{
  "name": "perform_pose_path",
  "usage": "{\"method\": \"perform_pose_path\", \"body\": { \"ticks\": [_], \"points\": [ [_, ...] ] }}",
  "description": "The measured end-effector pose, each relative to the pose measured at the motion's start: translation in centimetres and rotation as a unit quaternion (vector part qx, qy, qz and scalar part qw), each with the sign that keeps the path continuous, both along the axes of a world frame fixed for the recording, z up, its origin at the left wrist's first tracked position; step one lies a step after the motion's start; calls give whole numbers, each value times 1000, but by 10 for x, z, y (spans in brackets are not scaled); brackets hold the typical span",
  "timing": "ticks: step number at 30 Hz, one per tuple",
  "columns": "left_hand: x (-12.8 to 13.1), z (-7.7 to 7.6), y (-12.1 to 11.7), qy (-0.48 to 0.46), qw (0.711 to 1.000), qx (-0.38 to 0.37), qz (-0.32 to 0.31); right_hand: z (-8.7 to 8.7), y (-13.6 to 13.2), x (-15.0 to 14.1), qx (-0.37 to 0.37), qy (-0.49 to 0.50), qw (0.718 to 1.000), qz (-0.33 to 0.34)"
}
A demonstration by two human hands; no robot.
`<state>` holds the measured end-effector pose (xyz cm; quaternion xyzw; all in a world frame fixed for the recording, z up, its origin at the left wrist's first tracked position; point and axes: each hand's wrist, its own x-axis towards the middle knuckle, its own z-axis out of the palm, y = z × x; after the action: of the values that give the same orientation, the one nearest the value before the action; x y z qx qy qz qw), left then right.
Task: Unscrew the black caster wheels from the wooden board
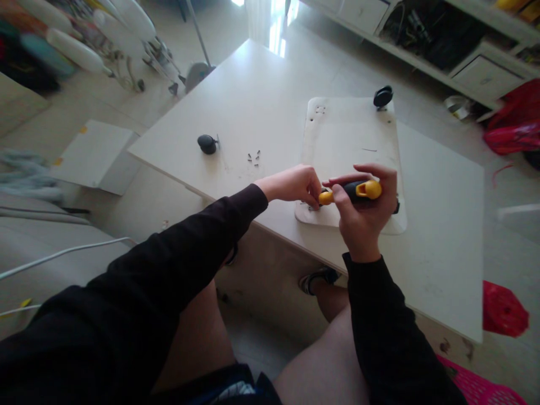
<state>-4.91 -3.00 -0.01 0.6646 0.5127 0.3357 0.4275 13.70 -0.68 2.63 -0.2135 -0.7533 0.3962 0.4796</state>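
My right hand is wrapped around a yellow-and-black screwdriver that tilts down toward the left. Its tip end is at the near left corner of a white board lying flat on the table. My left hand is closed at that corner, fingers pinched beside the screwdriver; what they hold is hidden. At the board's far right corner a black caster stands up. Part of a dark piece shows behind my right hand at the near right corner.
A loose black caster and several small screws lie on the white table left of the board. A thin dark piece rests on the board. Beyond the table stand a white cabinet and a white box.
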Motion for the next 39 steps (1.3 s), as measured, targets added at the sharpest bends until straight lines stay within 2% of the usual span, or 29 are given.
{"method": "perform_pose_path", "body": {
  "ticks": [5, 8, 13, 19, 25, 29, 36, 39],
  "points": [
    [2, 10, -3, -25, 1000, 10, 9, 4, 0, -1, -47, 41, 998, 26],
    [-4, 9, -4, 21, 1000, -6, 18, 1, 7, 0, -78, 70, 994, -21],
    [-4, -8, -11, 142, 984, -94, 62, -1, 27, 9, -124, 138, 976, -115],
    [22, -29, -20, 177, 961, -124, 173, -3, 42, 21, -150, 144, 965, -161],
    [30, -44, -20, 99, 970, -143, 172, -1, 42, 25, -168, 141, 963, -156],
    [30, -51, -18, 79, 968, -160, 175, 1, 43, 27, -186, 157, 958, -150],
    [32, -48, -17, 141, 963, -162, 160, 2, 43, 30, -190, 147, 958, -156],
    [31, -44, -16, 131, 965, -164, 160, 1, 44, 30, -186, 147, 960, -151]
  ]
}}
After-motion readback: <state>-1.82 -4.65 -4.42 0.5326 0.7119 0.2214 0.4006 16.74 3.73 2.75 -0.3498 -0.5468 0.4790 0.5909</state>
